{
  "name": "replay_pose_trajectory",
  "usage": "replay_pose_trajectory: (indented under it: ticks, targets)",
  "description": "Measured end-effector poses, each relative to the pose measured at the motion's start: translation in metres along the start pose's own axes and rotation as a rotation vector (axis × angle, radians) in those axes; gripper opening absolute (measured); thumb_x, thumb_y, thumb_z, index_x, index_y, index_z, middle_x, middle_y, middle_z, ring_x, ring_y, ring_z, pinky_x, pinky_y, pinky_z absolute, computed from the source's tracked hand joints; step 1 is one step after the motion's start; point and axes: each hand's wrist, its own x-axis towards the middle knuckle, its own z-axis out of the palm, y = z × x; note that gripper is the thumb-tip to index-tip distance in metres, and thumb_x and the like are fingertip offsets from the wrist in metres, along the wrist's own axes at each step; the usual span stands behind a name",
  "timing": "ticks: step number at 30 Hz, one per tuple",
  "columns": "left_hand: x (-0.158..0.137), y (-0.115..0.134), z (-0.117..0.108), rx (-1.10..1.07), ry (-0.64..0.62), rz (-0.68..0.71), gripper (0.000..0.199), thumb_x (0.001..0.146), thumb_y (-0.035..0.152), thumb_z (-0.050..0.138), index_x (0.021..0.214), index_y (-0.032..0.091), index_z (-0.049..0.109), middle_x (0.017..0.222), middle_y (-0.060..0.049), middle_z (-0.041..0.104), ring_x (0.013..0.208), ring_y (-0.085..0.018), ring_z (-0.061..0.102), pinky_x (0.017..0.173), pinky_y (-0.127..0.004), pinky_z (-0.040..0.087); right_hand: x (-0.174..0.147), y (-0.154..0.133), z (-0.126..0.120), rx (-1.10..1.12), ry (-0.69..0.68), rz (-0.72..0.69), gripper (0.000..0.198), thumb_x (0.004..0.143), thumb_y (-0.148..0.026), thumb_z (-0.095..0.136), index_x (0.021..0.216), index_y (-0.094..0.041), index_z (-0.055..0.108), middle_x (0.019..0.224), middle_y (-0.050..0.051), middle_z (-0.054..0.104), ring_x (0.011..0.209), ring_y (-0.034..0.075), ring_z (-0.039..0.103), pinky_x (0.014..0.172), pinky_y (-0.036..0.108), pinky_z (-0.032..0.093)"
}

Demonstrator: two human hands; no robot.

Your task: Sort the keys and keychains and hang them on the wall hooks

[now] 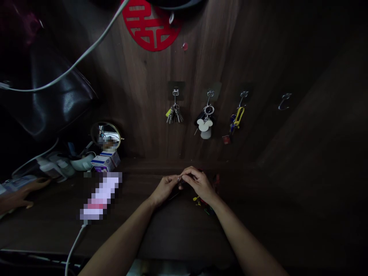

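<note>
My left hand (165, 189) and my right hand (201, 186) meet above the dark wooden surface, fingertips pinched together. Between them glints a small metal ring (179, 179); what hangs from it is mostly hidden by the fingers and dim light. A thin dark item (174, 196) shows just below my left hand. Partly under my right hand and wrist lies a cluster of colourful trinkets (196, 199), yellow, red and green. On the wall ahead, hooks carry a bunch of keys (174, 114), keys with a white mouse-head charm (205, 125) and a yellow braided strap (239, 117).
A bare hook (285, 102) is at the right. To the left are a blurred phone (100, 197) on a white cable (72, 245), small boxes (105, 161), a round mirror (107, 135) and a black bag (61, 92). A hand-like shape (24, 193) enters from the left edge.
</note>
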Motion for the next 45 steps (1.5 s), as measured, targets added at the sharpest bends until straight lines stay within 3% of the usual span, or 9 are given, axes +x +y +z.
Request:
replay_pose_trajectory:
  ticks: [7,12,23,32,45]
  targets:
    - [0.001,-0.006,0.000,-0.205,0.014,-0.098,0.039,0.074,0.048,0.062,0.092,0.014,0.067,0.071,-0.003,0.066,0.059,-0.013,0.058,0.060,-0.024,0.044,0.002,0.003,-0.012,0.268,0.280,0.223,0.021,0.072,-0.041,0.064,0.076,-0.020,0.062,0.064,-0.002,0.059,0.051,0.009,0.048,0.046,0.020,0.037]
    - [0.003,-0.009,-0.003,-0.170,-0.001,-0.042,0.035,0.076,0.043,0.062,0.091,0.013,0.068,0.073,-0.005,0.068,0.066,-0.014,0.061,0.068,-0.024,0.047,0.004,0.000,-0.024,0.512,0.440,0.289,0.023,0.064,-0.038,0.072,0.072,-0.019,0.061,0.064,-0.002,0.059,0.048,0.007,0.048,0.043,0.020,0.036]
    - [0.003,-0.009,-0.006,-0.087,0.000,-0.014,0.028,0.076,0.037,0.064,0.092,0.015,0.069,0.074,-0.005,0.066,0.067,-0.013,0.058,0.065,-0.022,0.047,0.009,-0.003,-0.071,0.652,0.636,0.231,0.022,0.060,-0.031,0.076,0.068,-0.019,0.058,0.064,-0.003,0.060,0.053,0.008,0.054,0.048,0.020,0.042]
    - [0.000,-0.006,-0.002,-0.089,0.042,-0.035,0.027,0.075,0.037,0.065,0.090,0.015,0.068,0.073,-0.003,0.064,0.067,-0.011,0.057,0.066,-0.021,0.046,0.023,-0.017,-0.114,0.578,0.719,0.135,0.021,0.059,-0.030,0.077,0.071,-0.020,0.062,0.066,-0.003,0.063,0.059,0.009,0.059,0.051,0.019,0.046]
    - [0.001,-0.007,-0.004,-0.045,0.032,-0.047,0.033,0.073,0.042,0.064,0.092,0.015,0.067,0.075,-0.003,0.063,0.070,-0.012,0.055,0.069,-0.023,0.045,0.081,-0.058,-0.169,0.436,0.815,-0.048,0.017,0.062,-0.025,0.075,0.069,-0.018,0.061,0.059,-0.004,0.062,0.053,0.007,0.060,0.048,0.015,0.047]
